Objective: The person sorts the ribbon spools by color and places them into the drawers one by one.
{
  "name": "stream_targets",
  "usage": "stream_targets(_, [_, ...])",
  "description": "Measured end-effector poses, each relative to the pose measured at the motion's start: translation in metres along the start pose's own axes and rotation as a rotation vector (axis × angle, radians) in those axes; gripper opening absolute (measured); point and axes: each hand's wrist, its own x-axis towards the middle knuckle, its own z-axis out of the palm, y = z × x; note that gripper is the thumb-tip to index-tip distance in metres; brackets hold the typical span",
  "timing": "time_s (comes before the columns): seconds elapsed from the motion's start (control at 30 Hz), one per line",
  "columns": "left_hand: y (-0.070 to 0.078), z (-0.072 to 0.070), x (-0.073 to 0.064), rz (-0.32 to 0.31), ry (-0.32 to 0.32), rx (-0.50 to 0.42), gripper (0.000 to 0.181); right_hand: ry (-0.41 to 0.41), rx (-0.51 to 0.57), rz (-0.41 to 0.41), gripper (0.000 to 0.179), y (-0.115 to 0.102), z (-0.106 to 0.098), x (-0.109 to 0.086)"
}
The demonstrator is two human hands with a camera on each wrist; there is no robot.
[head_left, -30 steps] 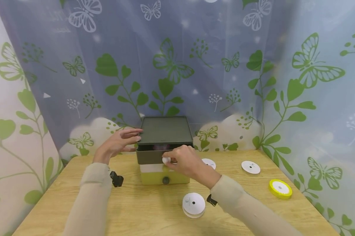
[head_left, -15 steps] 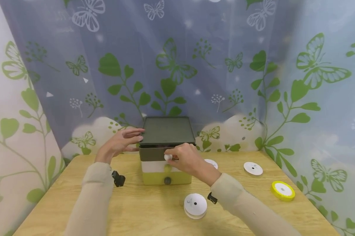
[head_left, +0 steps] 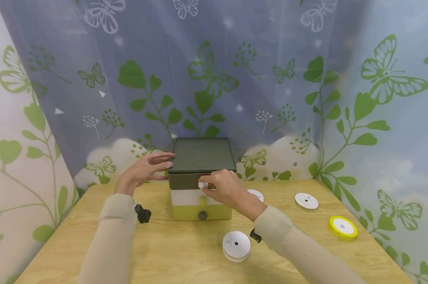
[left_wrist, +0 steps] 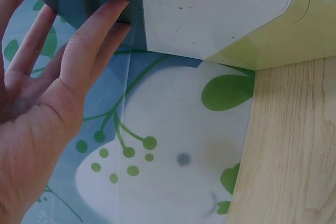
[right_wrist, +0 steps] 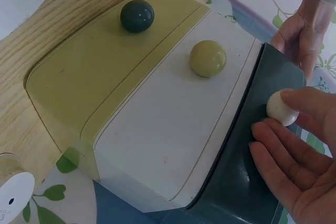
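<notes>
A small three-tier drawer box [head_left: 185,197] stands at the back of the table, its tiers dark green, white and yellow-green from top to bottom. My right hand [head_left: 228,191] pinches the white round knob [right_wrist: 282,108] of the top drawer [head_left: 183,181] between thumb and fingers. That drawer sits pushed in beneath the dark lid [head_left: 203,154]. My left hand [head_left: 143,171] rests its fingertips against the upper left side of the box, fingers extended, as the left wrist view also shows. Below, the yellow knob [right_wrist: 208,59] and the dark knob [right_wrist: 137,16] are untouched.
A white ribbon spool [head_left: 236,244] lies in front of the box. Another white spool [head_left: 255,195] is partly hidden behind my right wrist. Further right lie a flat white spool [head_left: 306,200] and a yellow-rimmed spool [head_left: 343,227]. A patterned curtain [head_left: 214,79] hangs behind the table.
The top drawer has slid inward with my right hand on its knob, and the dark gap under the lid has closed. My left hand has stayed at the box's side.
</notes>
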Motion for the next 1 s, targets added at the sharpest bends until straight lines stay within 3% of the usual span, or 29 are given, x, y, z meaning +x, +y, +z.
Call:
stream_targets(0.37, [0.0013, 0.0018, -0.0012, -0.002, 0.004, 0.0, 0.061, 0.017, -0.032, -0.007, 0.017, 0.0031, 0.004, 0.0014])
stream_targets(1.0, [0.0007, 0.0015, 0.0009, 0.002, 0.012, -0.01, 0.06, 0.008, 0.013, 0.008, 0.024, 0.0014, 0.0014, -0.0025])
